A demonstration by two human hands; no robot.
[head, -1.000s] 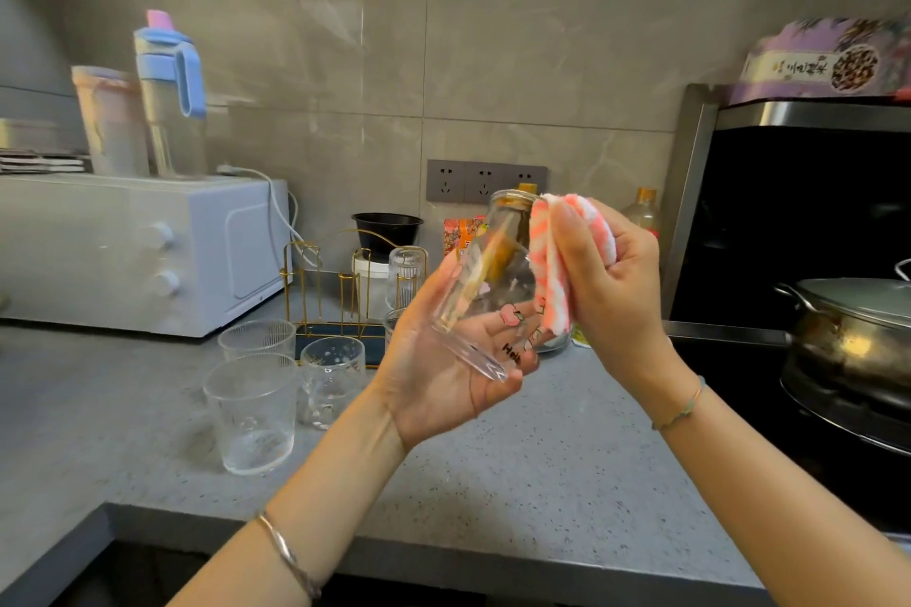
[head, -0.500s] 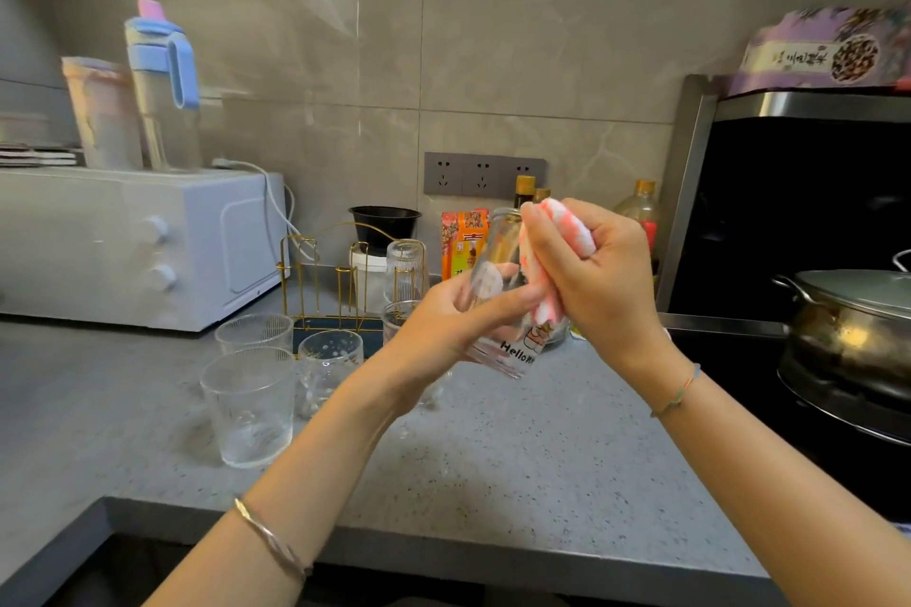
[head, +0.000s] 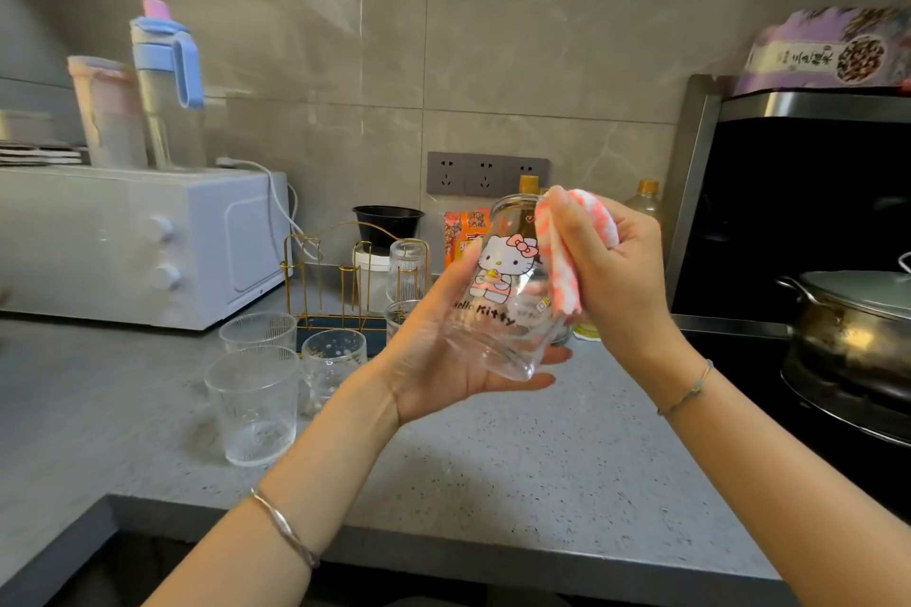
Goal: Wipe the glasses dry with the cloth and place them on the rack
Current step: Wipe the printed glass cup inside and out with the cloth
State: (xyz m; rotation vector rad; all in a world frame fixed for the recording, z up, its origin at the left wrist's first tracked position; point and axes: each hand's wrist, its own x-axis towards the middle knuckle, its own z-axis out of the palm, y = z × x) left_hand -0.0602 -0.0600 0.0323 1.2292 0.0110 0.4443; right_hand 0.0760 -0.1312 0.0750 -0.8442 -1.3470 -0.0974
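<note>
In the left hand point(head: 438, 360): glass point(head: 503, 311), clear, smooth, glossy, with a printed cartoon. In the right hand point(head: 621, 276): cloth point(head: 567, 271), fluffy pink-and-white pile. Left of the hands: tumblers point(head: 254, 404), ribbed clear glass; rack point(head: 345, 271), thin gold-toned metal wire, shiny. Below the hands: counter point(head: 542, 483), speckled grey stone look, matt. Right of the hands: pot point(head: 848, 330), polished metal. Behind: wall tiles point(head: 493, 39), glossy, marbled.

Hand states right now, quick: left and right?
Left hand: holds the clear cartoon-printed glass, fingers curled under it.
Right hand: grips the pink-and-white cloth, pressed against the glass's side.
</note>
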